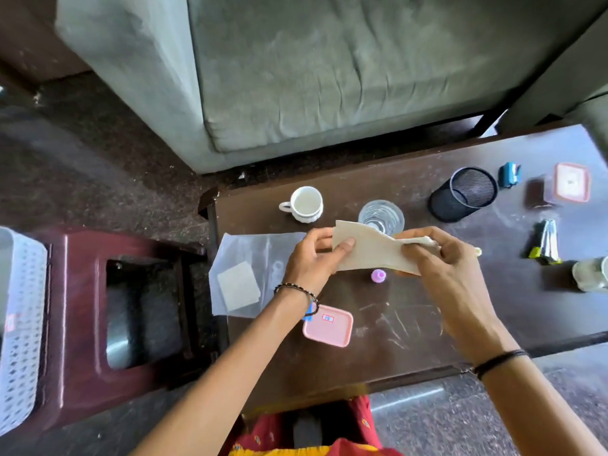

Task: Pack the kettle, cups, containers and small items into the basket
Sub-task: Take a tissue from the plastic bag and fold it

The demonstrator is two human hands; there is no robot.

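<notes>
Over the dark table (411, 327), both hands hold a beige folded cloth (371, 248). My left hand (312, 258) pinches its left end and my right hand (444, 258) grips its right end. Behind the cloth stand a white cup (304, 204) and a clear glass (381, 217). A small purple item (378, 275) lies under the cloth, and a pink lidded container (328, 325) sits near my left wrist. A white perforated basket (19, 324) rests at the far left edge, on a maroon stool (82, 324).
A clear plastic sheet with a pale square (253, 274) lies on the table's left end. To the right are a black mesh cup (464, 194), a blue item (508, 174), a brown container with a pink lid (559, 185), markers (544, 240) and a jar (592, 274). A grey sofa (296, 77) stands behind.
</notes>
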